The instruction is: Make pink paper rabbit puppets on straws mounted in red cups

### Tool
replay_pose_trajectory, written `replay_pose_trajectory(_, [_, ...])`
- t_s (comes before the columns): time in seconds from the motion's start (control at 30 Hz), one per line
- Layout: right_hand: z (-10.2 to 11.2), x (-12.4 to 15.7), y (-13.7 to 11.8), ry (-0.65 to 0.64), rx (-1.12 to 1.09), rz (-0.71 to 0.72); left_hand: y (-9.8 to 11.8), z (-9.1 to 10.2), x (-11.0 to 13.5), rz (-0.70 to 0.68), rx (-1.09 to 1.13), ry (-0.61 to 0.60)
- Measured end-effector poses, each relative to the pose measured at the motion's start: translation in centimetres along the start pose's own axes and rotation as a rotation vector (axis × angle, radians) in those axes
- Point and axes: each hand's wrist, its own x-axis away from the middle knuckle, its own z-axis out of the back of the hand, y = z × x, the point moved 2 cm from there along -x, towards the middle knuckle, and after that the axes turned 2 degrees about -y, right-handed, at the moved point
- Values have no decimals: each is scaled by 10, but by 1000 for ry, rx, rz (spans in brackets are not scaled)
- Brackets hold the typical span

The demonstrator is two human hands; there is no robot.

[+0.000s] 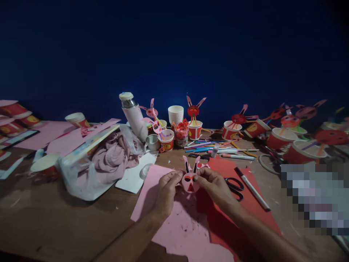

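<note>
A small pink paper bunny face (190,187) was held up right between the two hands. Its left edge was pinched by the thumb and fingers of the left hand (167,185). Its other side was pinched by the right hand (215,182), with the thumb pressed on the front, close to one eye. Both hands were nearly closed, with the fingers curled in.

Under the hands, a big pink sheet (185,222) could be seen, and a red sheet (225,234) was laid next to it, below the right hand. Black scissors (236,190) were placed just to the right of the right hand, and a white stick with a dark end (255,191) was set a bit farther right.

Past the hands, lots of coloured pens (208,149) were spread out. Behind the pens, a red bunny face (193,111) was propped on a paper cup (195,131). To the left of the left hand, a white paper (133,177) was seen, and beyond that, soft pink cloth (111,154) was heaped on a plastic bag (81,187).
</note>
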Motion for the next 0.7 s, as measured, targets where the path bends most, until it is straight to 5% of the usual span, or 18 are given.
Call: replay_pose_trajectory(0.7, [9,9,-4,11,80,-7,-3,2,-2,20,-72,56])
